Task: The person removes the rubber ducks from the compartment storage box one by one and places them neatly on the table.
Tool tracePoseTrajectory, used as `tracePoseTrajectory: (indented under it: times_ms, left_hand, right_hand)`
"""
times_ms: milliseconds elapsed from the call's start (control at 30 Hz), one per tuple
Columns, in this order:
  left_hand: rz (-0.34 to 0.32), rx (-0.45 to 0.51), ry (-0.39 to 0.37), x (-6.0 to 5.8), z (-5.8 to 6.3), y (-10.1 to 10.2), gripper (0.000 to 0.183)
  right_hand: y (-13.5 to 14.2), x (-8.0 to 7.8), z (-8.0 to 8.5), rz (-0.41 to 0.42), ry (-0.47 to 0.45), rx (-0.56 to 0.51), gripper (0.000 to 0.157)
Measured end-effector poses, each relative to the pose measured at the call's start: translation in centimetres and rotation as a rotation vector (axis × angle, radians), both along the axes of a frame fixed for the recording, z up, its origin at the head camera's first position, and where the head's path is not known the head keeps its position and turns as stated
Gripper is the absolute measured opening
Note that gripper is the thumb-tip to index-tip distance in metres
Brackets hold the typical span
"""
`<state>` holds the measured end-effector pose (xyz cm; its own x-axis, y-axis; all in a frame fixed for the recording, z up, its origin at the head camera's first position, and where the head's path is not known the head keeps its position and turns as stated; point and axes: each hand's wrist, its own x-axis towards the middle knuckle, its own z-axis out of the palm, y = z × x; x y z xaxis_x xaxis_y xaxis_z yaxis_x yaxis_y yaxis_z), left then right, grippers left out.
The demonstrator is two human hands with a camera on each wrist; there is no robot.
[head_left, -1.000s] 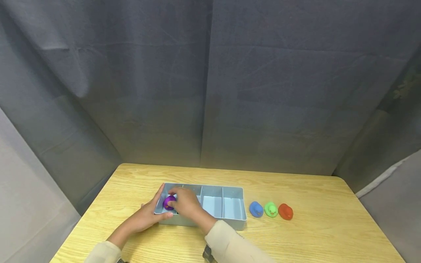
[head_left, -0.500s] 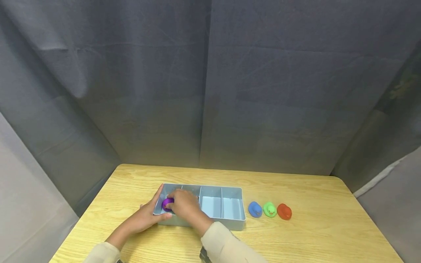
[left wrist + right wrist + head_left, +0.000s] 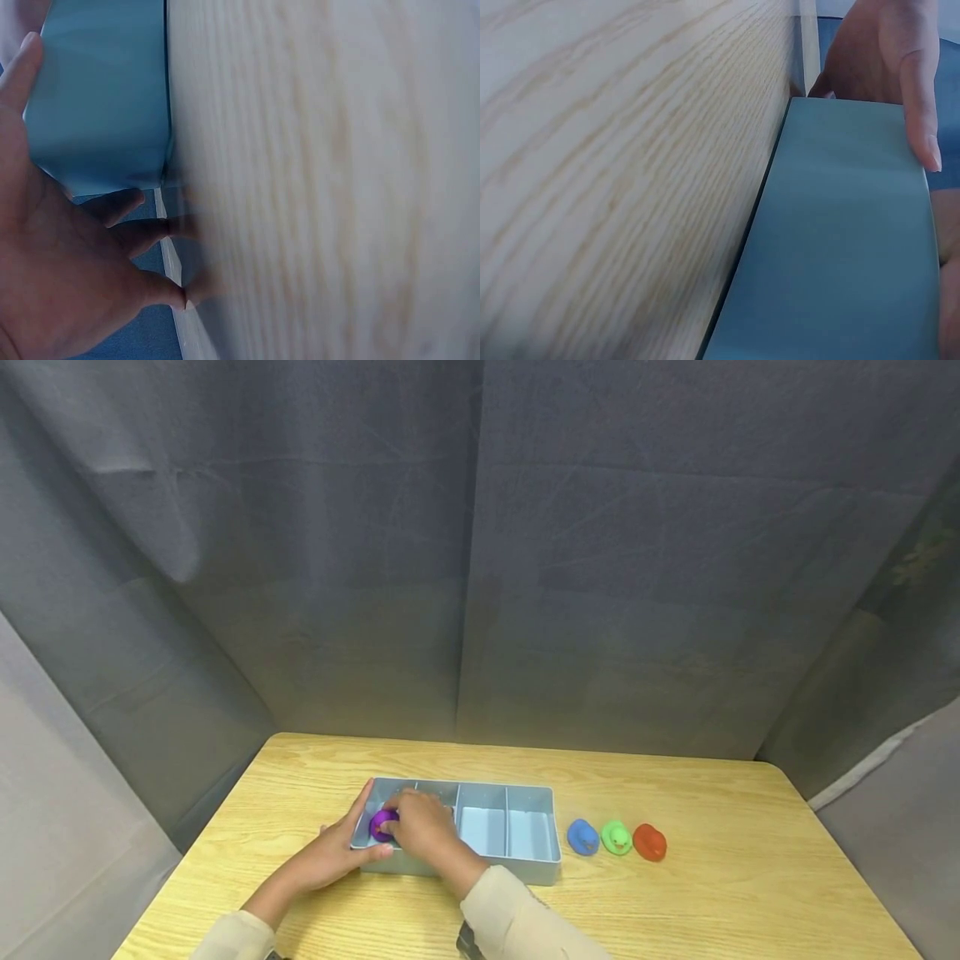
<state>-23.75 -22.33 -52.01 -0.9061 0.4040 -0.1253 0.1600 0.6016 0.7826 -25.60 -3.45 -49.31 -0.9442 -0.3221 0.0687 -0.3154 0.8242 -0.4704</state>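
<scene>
In the head view, a pale blue divided tray point(image 3: 543, 852) lies on the table with its compartments side by side. My left hand point(image 3: 327, 857) grips its left end, thumb along the front wall and a finger at the far corner; the left wrist view shows the other fingers spread against the end of the tray. My right hand point(image 3: 423, 827) reaches over the front wall and pinches a purple rubber duck point(image 3: 381, 825) in the leftmost compartment. Part of the duck and most of the second compartment are hidden behind this hand.
Right of the tray, a blue rubber duck point(image 3: 582, 837), a green rubber duck point(image 3: 617, 837) and a red rubber duck point(image 3: 650, 842) stand in a row on the wooden table point(image 3: 735, 843). Grey curtains point(image 3: 615, 568) hang behind the table and at its sides.
My right hand and the purple rubber duck have shifted slightly left and toward the front within the compartment. The left hand keeps its grip on the tray, and the other ducks stay put.
</scene>
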Motion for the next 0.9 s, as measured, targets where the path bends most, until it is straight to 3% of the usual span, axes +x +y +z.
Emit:
tracePoseTrajectory:
  times_ms: [500, 900]
  left_hand:
    - [0.005, -0.004, 0.006, 0.03, 0.20, 0.17, 0.110]
    - [0.011, -0.004, 0.020, 0.02, 0.01, 0.11, 0.109]
  right_hand:
    - [0.41, 0.20, 0.35, 0.072, 0.003, -0.052, 0.022]
    - [0.45, -0.03, 0.45, 0.137, -0.004, -0.021, 0.019]
